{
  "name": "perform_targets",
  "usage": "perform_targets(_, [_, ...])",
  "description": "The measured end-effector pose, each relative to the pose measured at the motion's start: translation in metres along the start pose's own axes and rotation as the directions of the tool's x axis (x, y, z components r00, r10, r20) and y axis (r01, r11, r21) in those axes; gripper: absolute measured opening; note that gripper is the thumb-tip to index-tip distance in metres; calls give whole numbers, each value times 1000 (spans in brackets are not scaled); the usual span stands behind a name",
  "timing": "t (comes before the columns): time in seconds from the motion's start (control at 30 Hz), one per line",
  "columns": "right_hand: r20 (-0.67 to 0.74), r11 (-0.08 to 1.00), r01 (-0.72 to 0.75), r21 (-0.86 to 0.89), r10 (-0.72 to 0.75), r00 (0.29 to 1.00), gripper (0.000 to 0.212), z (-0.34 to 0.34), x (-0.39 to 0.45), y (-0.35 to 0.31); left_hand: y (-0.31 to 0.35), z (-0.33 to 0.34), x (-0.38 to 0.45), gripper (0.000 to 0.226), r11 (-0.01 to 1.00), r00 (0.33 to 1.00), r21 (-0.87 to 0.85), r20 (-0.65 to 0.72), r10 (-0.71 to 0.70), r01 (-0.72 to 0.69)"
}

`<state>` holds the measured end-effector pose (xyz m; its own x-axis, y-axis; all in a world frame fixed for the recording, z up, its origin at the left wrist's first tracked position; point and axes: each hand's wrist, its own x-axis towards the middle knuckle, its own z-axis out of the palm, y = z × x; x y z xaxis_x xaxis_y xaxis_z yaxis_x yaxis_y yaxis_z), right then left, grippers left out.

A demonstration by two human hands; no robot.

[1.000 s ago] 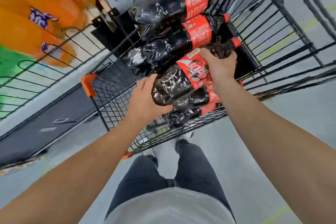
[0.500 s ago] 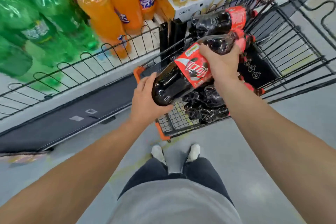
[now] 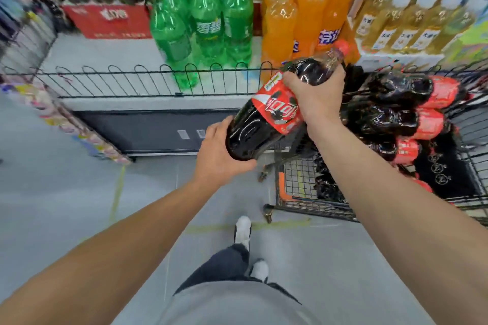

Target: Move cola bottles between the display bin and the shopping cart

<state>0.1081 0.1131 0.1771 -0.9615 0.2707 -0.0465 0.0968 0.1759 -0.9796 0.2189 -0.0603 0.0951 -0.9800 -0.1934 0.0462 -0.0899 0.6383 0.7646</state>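
Underfoot, grey shop floor (image 3: 66,192)

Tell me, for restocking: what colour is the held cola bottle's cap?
Red cap, head view.

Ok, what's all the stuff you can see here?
Held dark plastic cola bottle: one, red label, between both hands.
Carted dark cola bottles: several, count unclear, lying in the cart.
Black wire shopping cart: one, right.
Green plastic bottles: several, yellow caps, in the bin.
Orange plastic bottles: several, blue caps, beside the green.
Black wire bin fence: one, front.
Left hand: under the bottle's base.
Right hand: gripping its upper part.
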Motion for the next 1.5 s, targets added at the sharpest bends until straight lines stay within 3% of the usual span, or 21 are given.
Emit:
perform_targets(0.07, [69, 1000, 17, -13, -16, 998, 104, 22, -17, -9, -9, -20, -15, 103, 999, 998, -3, -58, -32, 32])
perform_targets(0.2, [171, 997, 65, -30, -59, 983, 121, 72, -56, -32, -37, -61, -39, 99, 994, 979, -14, -175, -107, 106])
perform_targets(0.4, [264, 991, 128, -46, -111, 958, 118, 152, -98, -55, -86, -126, -50, 94, 989, 951, -32, -271, -151, 148])
perform_targets(0.9, [238, 978, 202, -53, -184, 954, 101, 392, -161, -129, -243, -330, 27, 101, 992, 961, -21, -245, -129, 128])
perform_targets(1.13, [185, 976, 215, -40, -204, 961, 100, 463, -141, -147, -276, -373, 82, 99, 993, 965, -9, -236, -115, 117])
perform_targets(1.4, [201, 976, 217, 12, -215, 956, 73, 532, -57, -154, -302, -391, 186, 102, 994, 966, 4, -236, -109, 113])
perform_targets(1.5, [176, 975, 224, -5, -220, 959, 79, 552, -18, -161, -304, -391, 234, 103, 993, 971, -1, -210, -117, 119])
